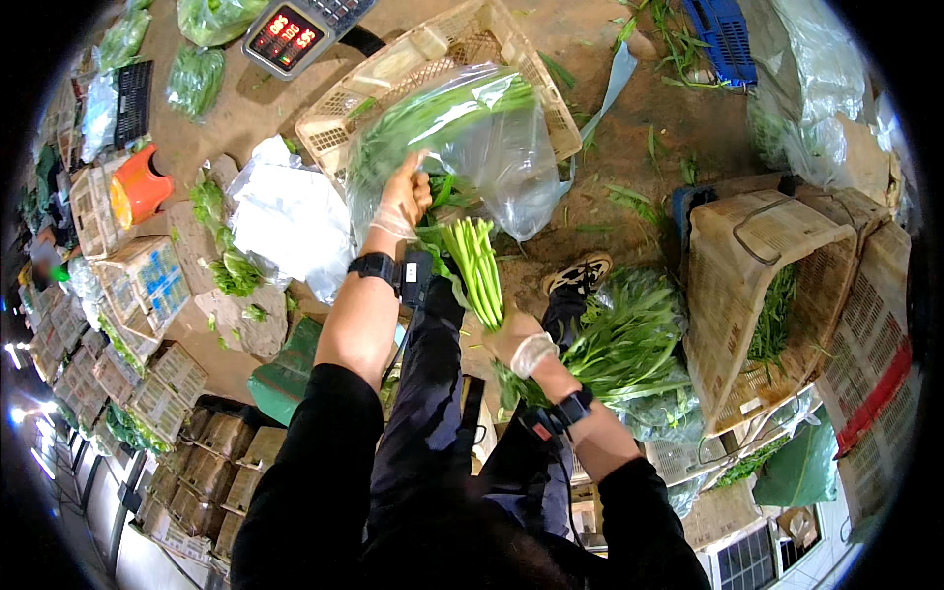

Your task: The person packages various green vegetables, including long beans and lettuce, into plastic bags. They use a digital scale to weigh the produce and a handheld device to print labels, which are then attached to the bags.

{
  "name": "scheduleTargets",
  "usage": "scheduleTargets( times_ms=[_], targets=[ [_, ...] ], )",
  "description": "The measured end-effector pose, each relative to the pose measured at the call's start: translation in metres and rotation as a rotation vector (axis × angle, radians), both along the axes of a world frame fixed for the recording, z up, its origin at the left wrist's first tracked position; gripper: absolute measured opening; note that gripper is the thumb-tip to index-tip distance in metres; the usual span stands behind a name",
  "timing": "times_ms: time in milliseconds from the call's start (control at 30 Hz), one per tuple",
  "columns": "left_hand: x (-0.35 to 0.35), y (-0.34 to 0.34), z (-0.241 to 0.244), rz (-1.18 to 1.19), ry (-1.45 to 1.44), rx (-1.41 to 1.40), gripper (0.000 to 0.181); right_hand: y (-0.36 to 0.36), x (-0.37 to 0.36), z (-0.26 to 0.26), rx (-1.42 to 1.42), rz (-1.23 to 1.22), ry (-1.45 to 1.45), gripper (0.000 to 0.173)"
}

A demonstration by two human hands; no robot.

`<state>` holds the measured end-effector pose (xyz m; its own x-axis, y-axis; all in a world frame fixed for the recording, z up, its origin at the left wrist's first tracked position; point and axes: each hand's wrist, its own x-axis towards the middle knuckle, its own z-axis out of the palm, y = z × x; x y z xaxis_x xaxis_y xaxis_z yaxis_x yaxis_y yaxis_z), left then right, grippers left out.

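Note:
My right hand (pixel 516 335), in a clear glove, grips a bunch of leafy green vegetables with thick pale stems (pixel 476 273), the stem ends pointing away from me. My left hand (pixel 408 188), also gloved, has its fingers curled at the open side of a clear plastic bag (pixel 516 169); whether it pinches the film is hard to tell. Long green vegetables (pixel 457 110) fill the bag, which lies over the near side of a beige plastic crate (pixel 324 136). Beside my right wrist lies a pile of loose leafy greens (pixel 627 339).
A digital scale (pixel 284 37) with a lit display stands beyond the crate. White plastic bags (pixel 291 210) lie to the left, near lettuce (pixel 234 273) and an orange stool (pixel 141 188). A tipped beige crate (pixel 771 221) holding greens stands at right. Scraps litter the floor.

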<state>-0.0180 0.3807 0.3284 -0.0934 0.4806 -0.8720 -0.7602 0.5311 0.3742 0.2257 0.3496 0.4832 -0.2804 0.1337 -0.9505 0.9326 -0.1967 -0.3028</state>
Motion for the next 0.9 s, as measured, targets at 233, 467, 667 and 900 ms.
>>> scheduleTargets(
  times_ms=[233,467,667,900],
  targets=[
    [-0.031,0.037,0.025,-0.226,0.034,0.321,0.058,0.007,-0.071,-0.102,0.229,-0.021,-0.236,0.041],
    [-0.04,0.014,0.039,-0.567,0.451,0.443,0.056,0.07,-0.041,-0.188,0.327,-0.301,0.432,0.021],
    [-0.047,-0.05,0.039,-1.178,1.578,0.189,0.08,0.111,-0.112,-0.192,-0.248,-1.332,0.063,0.03],
    [-0.099,-0.094,0.06,-0.679,1.459,-0.189,0.073,0.131,-0.14,-0.212,-0.297,-1.464,0.019,0.023]
  ],
)
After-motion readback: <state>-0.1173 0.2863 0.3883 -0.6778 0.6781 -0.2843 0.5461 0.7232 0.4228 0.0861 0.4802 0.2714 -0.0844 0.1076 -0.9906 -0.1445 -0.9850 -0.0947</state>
